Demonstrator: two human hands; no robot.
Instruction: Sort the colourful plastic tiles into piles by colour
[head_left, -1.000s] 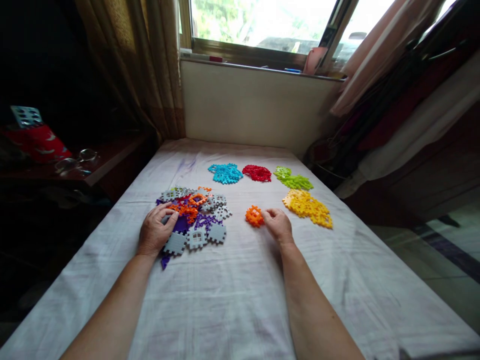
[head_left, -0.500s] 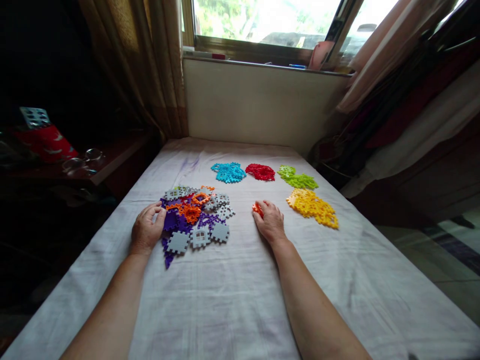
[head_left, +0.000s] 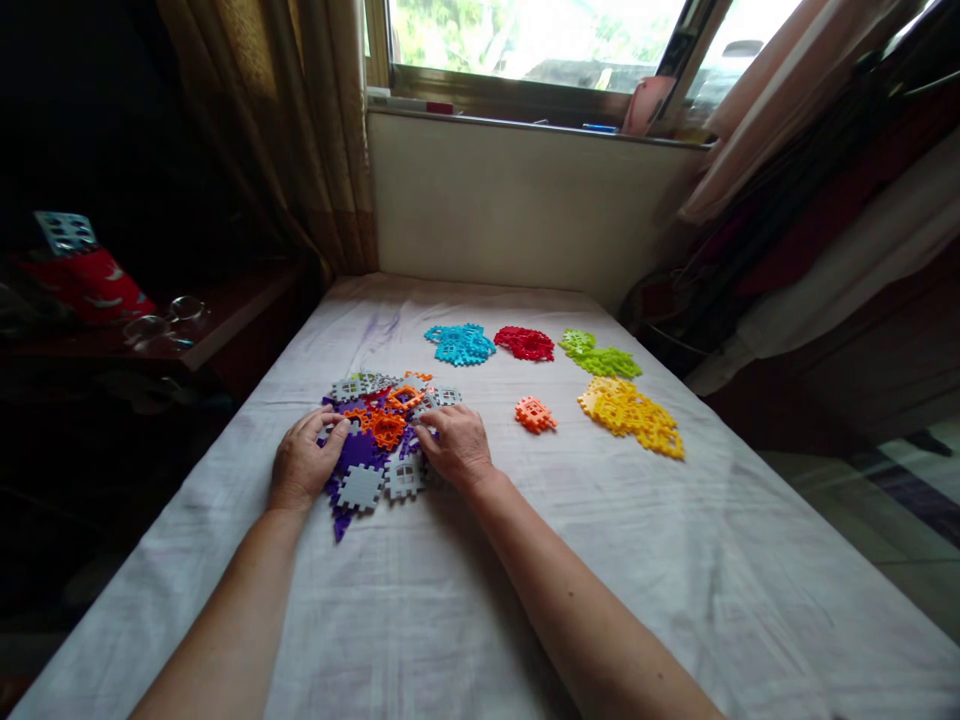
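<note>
A mixed heap of toothed plastic pieces lies on the left of the sheet, with purple pieces (head_left: 358, 450), grey pieces (head_left: 361, 487) and orange pieces (head_left: 387, 430). My left hand (head_left: 306, 458) is at the heap's left edge, fingers closed on a grey piece (head_left: 328, 430). Over the heap's right side is my right hand (head_left: 457, 445), its fingers bent and apart, with no piece visible in them. Right of that hand, a few orange pieces (head_left: 535, 414) lie by themselves.
Farther back sit a blue pile (head_left: 460, 344), a red pile (head_left: 525, 343) and a green pile (head_left: 600, 355). A yellow pile (head_left: 631, 416) is at the right. Glasses (head_left: 169, 322) rest on a side table (head_left: 232, 305) at the left.
My right hand has moved left from the small orange pile to the mixed heap, leaving the orange pieces on the sheet. A grey piece now shows at my left hand's fingers.
</note>
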